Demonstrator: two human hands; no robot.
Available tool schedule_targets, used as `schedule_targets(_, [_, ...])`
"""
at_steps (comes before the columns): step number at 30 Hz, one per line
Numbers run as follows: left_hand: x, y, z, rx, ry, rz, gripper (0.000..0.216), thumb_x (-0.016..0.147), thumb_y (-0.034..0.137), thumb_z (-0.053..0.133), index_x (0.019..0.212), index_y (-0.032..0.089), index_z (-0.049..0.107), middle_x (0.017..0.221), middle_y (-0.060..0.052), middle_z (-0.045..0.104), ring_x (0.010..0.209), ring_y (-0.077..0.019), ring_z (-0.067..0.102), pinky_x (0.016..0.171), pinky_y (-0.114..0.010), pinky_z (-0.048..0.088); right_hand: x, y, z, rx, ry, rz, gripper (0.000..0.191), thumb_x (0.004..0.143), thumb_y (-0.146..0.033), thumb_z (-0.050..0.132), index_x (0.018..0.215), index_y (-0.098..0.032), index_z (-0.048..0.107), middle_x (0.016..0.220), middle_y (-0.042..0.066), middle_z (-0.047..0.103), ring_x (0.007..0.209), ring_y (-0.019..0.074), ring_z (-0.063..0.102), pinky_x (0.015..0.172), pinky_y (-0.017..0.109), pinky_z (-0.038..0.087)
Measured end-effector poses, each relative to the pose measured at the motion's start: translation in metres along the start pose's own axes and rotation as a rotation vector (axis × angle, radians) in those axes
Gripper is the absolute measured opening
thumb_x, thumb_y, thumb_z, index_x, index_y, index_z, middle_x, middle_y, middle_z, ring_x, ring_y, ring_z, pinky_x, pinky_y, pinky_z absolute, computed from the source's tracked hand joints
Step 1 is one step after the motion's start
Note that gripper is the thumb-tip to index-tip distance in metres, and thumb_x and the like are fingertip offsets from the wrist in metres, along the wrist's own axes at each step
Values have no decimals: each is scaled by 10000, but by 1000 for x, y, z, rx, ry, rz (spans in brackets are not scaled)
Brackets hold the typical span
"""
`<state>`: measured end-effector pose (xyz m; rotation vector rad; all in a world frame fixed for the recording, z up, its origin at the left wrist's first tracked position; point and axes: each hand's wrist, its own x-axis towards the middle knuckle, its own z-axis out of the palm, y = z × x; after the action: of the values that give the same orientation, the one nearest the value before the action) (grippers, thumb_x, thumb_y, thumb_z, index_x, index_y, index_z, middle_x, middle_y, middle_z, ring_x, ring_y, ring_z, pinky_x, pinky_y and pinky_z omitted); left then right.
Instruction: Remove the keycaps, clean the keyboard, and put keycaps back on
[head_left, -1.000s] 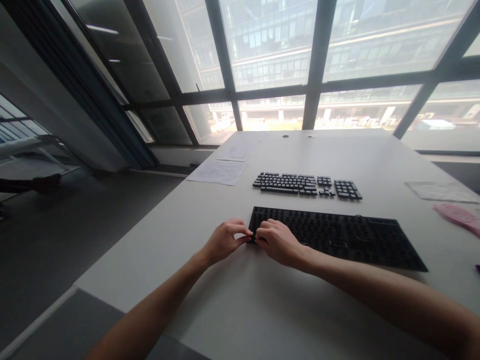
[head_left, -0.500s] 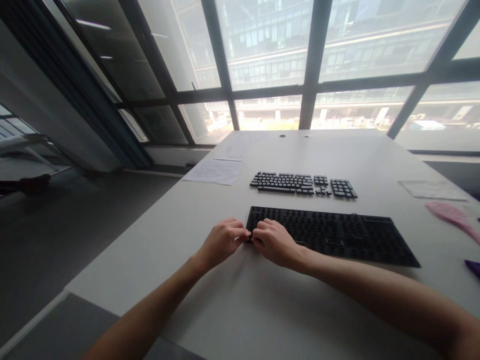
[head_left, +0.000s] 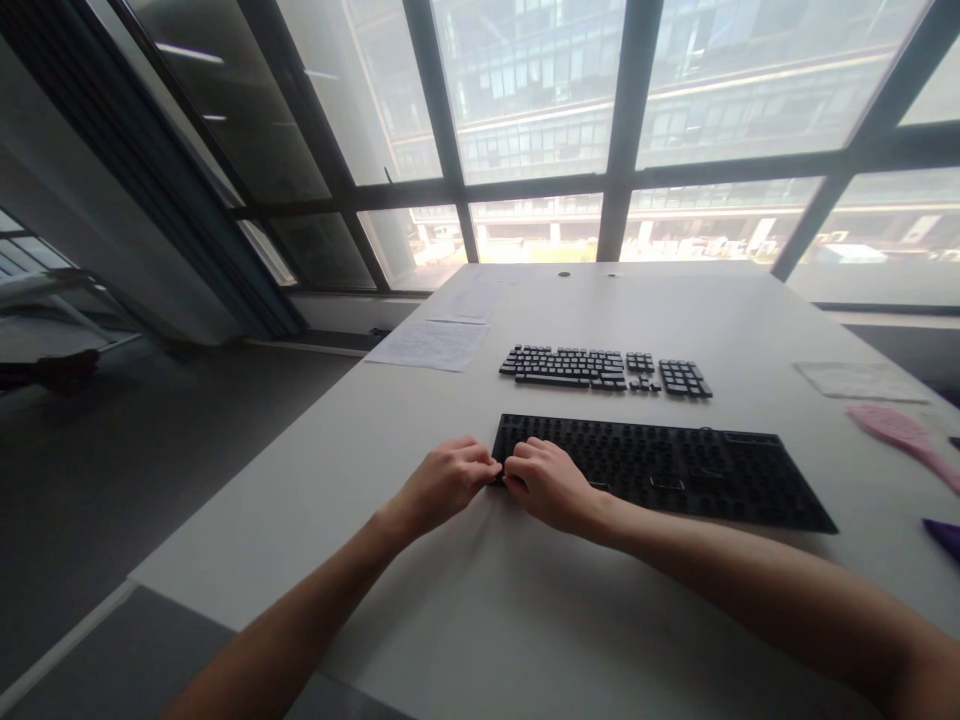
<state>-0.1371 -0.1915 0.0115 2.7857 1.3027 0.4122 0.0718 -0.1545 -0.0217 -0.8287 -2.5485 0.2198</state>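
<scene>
A black keyboard (head_left: 720, 470) without its keycaps lies flat on the white table, its long side across my view. At its near left corner, my left hand (head_left: 456, 480) is closed in a pinch, fingertips at the keyboard's edge. Close beside it, my right hand (head_left: 551, 482) is curled over the keyboard's left end with the fingers bent down. Whatever either hand may hold is hidden or too small to make out. Behind the keyboard, loose dark keycaps (head_left: 574, 367) are laid out in keyboard order, with the number-pad keycaps (head_left: 684, 379) at the right.
Printed sheets of paper (head_left: 429, 345) lie at the table's left edge. On the right are a flat clear sheet (head_left: 859, 382), a pink brush-shaped thing (head_left: 896, 432) and something purple (head_left: 943, 538). Large windows (head_left: 540, 90) stand beyond the white table (head_left: 420, 640).
Both hands stay at the keyboard's near left corner, with hardly any movement of the fingers. The view has shifted very slightly.
</scene>
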Motion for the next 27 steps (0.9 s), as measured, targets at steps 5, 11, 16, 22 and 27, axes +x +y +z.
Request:
schedule_targets(5, [0, -1, 0, 40, 22, 44, 274, 1014, 236, 467, 1039, 239, 740, 926, -54, 719, 885, -183, 611, 802, -299, 478, 0, 1, 1, -3, 2, -5, 241, 952, -237, 565, 731, -187, 647, 797, 38, 635, 793, 168, 534, 744, 293, 375])
schedule_targets(11, [-3, -4, 6, 93, 87, 83, 255, 1007, 229, 488, 997, 219, 743, 869, -54, 718, 873, -181, 615, 805, -306, 489, -2, 0, -1, -1, -11, 0, 239, 952, -228, 555, 731, -185, 635, 805, 39, 636, 797, 169, 534, 745, 294, 368])
schedule_targets(16, [-4, -9, 11, -2, 142, 81, 236, 994, 237, 525, 944, 226, 756, 828, -37, 718, 831, -162, 616, 755, -274, 510, -1, 0, -2, -4, -19, -4, 237, 953, -229, 549, 733, -186, 625, 804, 38, 630, 801, 171, 529, 746, 293, 360])
schedule_targets(22, [-5, -11, 10, -83, 121, 44, 199, 983, 240, 548, 990, 233, 746, 910, -47, 725, 872, -170, 634, 789, -294, 519, -2, 1, -3, -5, -24, -8, 203, 954, -224, 549, 768, -186, 622, 820, 39, 630, 799, 169, 525, 745, 293, 361])
schedule_targets(27, [-3, -10, 10, -122, 206, -15, 180, 977, 249, 559, 1055, 213, 717, 979, -62, 721, 911, -183, 642, 841, -318, 515, -4, -2, -7, -2, 9, -31, 132, 959, -231, 560, 864, -187, 641, 851, 42, 642, 822, 174, 534, 770, 294, 374])
